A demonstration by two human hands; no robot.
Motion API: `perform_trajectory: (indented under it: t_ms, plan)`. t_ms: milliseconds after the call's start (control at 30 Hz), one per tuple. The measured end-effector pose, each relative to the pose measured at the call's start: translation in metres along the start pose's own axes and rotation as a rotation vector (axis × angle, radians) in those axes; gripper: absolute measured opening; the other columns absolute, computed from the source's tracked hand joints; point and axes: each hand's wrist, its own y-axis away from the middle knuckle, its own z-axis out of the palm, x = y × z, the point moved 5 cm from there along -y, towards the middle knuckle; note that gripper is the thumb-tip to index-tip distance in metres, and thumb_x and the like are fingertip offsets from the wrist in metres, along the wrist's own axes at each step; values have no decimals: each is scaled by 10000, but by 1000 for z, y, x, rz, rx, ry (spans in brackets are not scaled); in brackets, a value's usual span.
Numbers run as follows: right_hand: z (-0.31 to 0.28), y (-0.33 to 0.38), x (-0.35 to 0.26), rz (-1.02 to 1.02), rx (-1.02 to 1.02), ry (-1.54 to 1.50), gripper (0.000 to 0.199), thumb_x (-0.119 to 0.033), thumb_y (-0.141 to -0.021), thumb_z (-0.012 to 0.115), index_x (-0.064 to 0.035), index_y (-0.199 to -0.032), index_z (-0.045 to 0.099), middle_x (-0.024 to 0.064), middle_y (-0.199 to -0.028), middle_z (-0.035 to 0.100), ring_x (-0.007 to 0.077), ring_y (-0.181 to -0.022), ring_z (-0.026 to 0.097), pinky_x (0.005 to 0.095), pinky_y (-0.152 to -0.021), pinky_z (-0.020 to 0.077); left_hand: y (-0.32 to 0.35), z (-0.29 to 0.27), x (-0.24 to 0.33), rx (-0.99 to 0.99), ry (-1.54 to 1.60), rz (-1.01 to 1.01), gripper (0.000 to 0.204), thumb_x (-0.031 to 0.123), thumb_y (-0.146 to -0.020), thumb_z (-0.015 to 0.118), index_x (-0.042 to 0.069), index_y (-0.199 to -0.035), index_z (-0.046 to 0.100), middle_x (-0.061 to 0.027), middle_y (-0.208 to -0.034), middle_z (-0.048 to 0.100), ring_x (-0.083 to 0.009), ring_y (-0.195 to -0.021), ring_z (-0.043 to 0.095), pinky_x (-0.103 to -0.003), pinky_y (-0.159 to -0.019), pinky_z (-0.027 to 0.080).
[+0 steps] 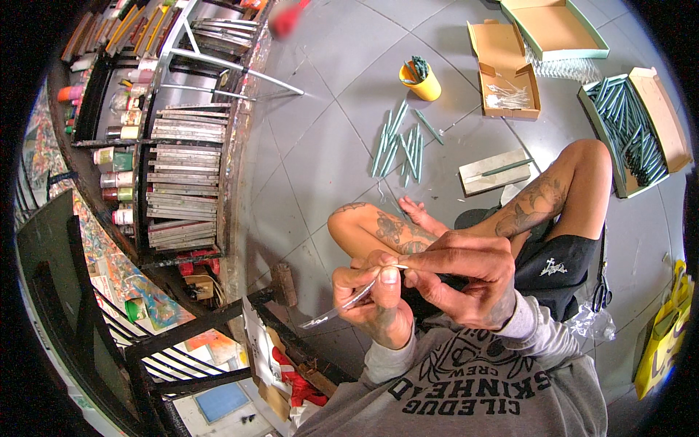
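Observation:
In front of my chest, my left hand (376, 295) closes on a narrow clear plastic sleeve (317, 320), whose loose end sticks out to the left. My right hand (470, 275) meets it, thumb and fingers pinched around a thin pale stick (400, 266) at the left fingertips. Fingers hide most of the stick, so I cannot tell whether it lies inside the sleeve. Beyond my crossed legs, several slim dark green pens (392, 146) lie in loose groups on the floor. Another green pen (508, 167) rests across a pale flat block (477, 180).
A yellow cup (428, 90) holds dark pieces. Farther right stand a cardboard box (502, 111) with white slender pieces, a pile of clear plastic (564, 69) and a box full of green pens (630, 131). A paint-stained rack (186, 175) lines the left; scissors (601, 295) lie right.

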Motion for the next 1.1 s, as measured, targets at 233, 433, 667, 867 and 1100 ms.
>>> perform_trajectory:
  t_ms: [233,433,667,867,1100]
  plan:
    - [-5,-4,-4,-16,-49,22,197,-39,-733,709,-72,-924,748,63,-766,689,223,-768,702,529,-1059,396,1,-6,-2,-20,-81,15,212,89,-809,708,88,-931,535,-125,-887,628,-160,-754,578,-289,-682,481]
    - [-11,-5,-1,41,-72,-59,152,-38,-781,708,-56,-928,744,77,-795,697,230,-788,704,518,-1057,401,1,-3,1,-38,-120,25,216,101,-791,720,71,-915,546,-123,-897,634,-167,-818,575,-313,-757,462]
    - [-11,-4,5,42,-116,-57,166,4,-784,698,-45,-938,739,80,-807,694,229,-771,696,513,-1080,378,0,-10,-9,-76,-104,-16,215,91,-800,730,51,-930,564,-118,-926,644,-162,-823,574,-303,-735,468]
    - [-13,-6,3,-21,-188,-30,213,121,-768,673,71,-967,726,153,-755,663,218,-714,682,624,-1068,389,-1,-18,-20,-146,-90,-108,342,78,-810,734,34,-1116,588,-100,-1032,652,-166,-935,611,-281,-781,491]
    - [-12,15,36,113,-137,28,244,105,-754,630,27,-967,721,147,-866,684,269,-874,700,501,-1076,417,5,-34,-53,-62,-164,-348,324,20,-810,782,-15,-1079,604,-71,-903,667,-93,-849,610,-244,-829,498]
